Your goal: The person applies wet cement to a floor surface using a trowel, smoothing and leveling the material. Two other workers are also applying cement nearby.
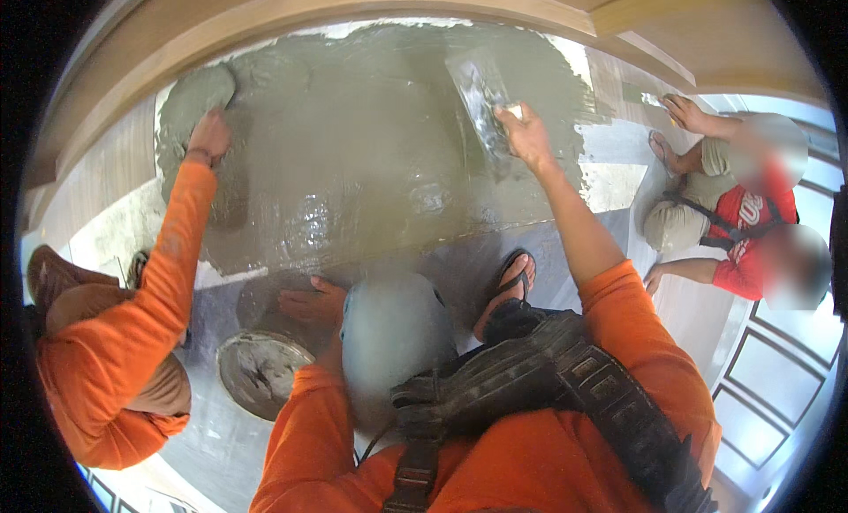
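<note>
My right hand point(527, 138) grips the handle of a rectangular steel trowel point(477, 94). Its long blade, smeared with grey, lies over the wet mortar point(353, 151) spread across the floor. Beside my bent knee, my left hand point(311, 301) is held low over the floor at the mortar's near edge, fingers stretched out, with no tool seen in it. Part of that forearm is hidden by the knee. On the left, the hand point(209, 135) of a co-worker in an orange sleeve holds a mortar-covered tool point(205, 91) against the far left of the patch.
A round bucket point(265, 373) with grey residue stands left of my knee. My sandalled foot point(508, 292) is near the mortar edge. Wooden panelling point(353, 10) borders the far side. At right, people in red crouch; one hand point(687, 113) holds a flat blade.
</note>
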